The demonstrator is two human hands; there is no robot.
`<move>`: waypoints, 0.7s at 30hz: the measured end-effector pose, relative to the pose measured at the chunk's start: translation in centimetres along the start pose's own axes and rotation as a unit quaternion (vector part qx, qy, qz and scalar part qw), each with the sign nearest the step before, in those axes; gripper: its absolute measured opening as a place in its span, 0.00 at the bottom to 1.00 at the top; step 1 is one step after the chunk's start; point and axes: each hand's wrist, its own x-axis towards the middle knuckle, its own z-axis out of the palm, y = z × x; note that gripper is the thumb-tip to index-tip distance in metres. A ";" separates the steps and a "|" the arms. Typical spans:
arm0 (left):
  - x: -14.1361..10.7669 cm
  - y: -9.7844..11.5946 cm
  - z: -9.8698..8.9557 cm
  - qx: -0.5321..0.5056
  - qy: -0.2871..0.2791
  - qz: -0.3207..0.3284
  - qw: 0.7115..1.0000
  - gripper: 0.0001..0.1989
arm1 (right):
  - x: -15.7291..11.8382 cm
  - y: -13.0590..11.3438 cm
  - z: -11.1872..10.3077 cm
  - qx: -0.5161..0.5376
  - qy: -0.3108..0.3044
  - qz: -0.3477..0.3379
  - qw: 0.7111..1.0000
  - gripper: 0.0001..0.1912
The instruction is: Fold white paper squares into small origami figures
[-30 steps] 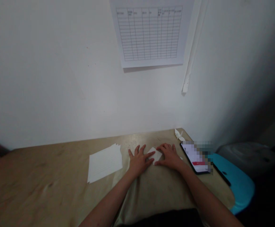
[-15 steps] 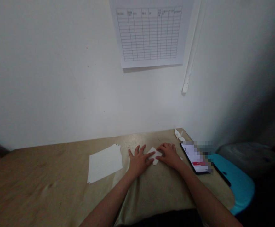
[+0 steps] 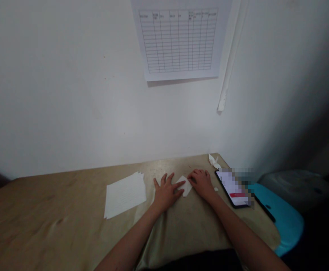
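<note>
A small folded piece of white paper (image 3: 184, 188) lies on the table between my hands. My left hand (image 3: 166, 194) is spread on the table, its index finger and thumb resting on the left side of that paper. At the paper's right edge, my right hand (image 3: 202, 184) has its fingers drawn together in a pinch. The fingertips partly cover the edge there.
A stack of white paper sheets (image 3: 126, 195) lies on the cloth-covered table (image 3: 68, 226) at left. On the right are a phone (image 3: 233, 188), a small folded paper figure (image 3: 214, 161) and a turquoise stool-like object (image 3: 288, 214). A printed chart (image 3: 181, 45) hangs on the wall.
My right thumb has pulled back from the middle of the folded paper to its right edge, and the fingers have closed together. My left hand stays in place.
</note>
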 end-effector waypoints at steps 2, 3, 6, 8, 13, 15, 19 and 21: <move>-0.1 0.0 -0.2 -0.011 0.001 0.009 1.000 0.21 | 0.0 -0.1 -0.1 -0.005 -0.003 -0.001 1.000 0.08; -0.1 0.1 -0.3 -0.017 0.000 0.014 1.000 0.21 | 0.0 -0.1 -0.1 -0.007 -0.005 -0.001 1.000 0.08; -0.1 0.1 -0.5 -0.039 -0.009 0.028 0.999 0.20 | -0.1 -0.2 -0.3 -0.014 -0.005 -0.003 1.000 0.09; -0.2 0.1 -0.6 -0.048 -0.012 0.032 0.998 0.20 | -0.2 -0.3 -0.4 -0.013 -0.005 -0.009 1.000 0.09; -0.2 0.2 -0.7 -0.039 0.005 0.013 0.999 0.21 | -0.5 -0.2 -0.5 0.017 -0.002 -0.020 1.000 0.10; -0.3 0.2 -0.7 -0.033 0.014 0.004 0.999 0.21 | -0.6 -0.1 -0.5 0.041 -0.005 -0.032 0.999 0.11; -0.4 0.1 -0.7 -0.027 0.026 0.006 0.999 0.20 | -0.7 -0.1 -0.5 0.093 -0.024 -0.078 0.992 0.11; -0.4 0.0 -0.6 -0.030 0.030 0.014 0.999 0.19 | -0.9 -0.3 -0.5 0.110 -0.043 -0.101 0.988 0.10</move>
